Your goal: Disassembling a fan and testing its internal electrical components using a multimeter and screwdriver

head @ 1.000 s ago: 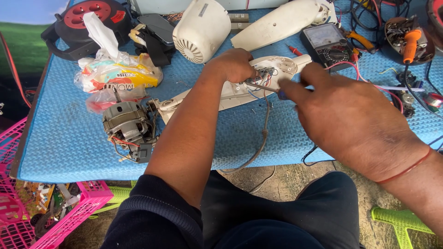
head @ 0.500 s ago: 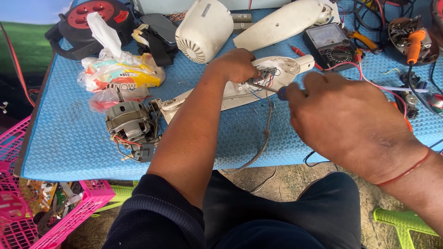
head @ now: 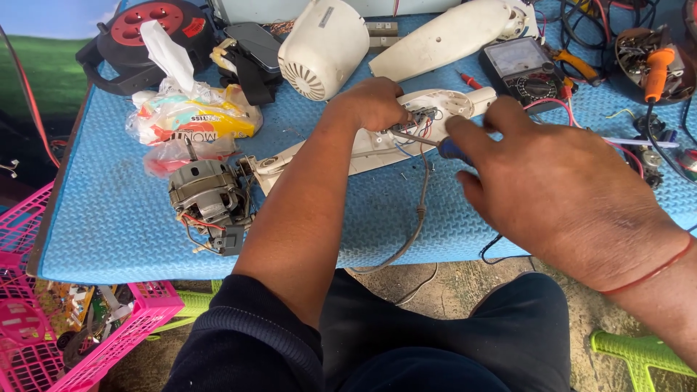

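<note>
Hands meet over a long white plastic housing (head: 377, 141) lying across the blue foam-covered bench (head: 109, 225). The left hand (head: 374, 101) is closed around the housing at its opened wiring compartment, pinning it down. The right hand (head: 559, 196) grips a blue-handled screwdriver (head: 425, 141), its tip set among the wires there. A bare electric motor (head: 207, 196) sits at the housing's left end; a white fan motor cover (head: 323, 47) and a multimeter (head: 521, 69) lie farther back.
</note>
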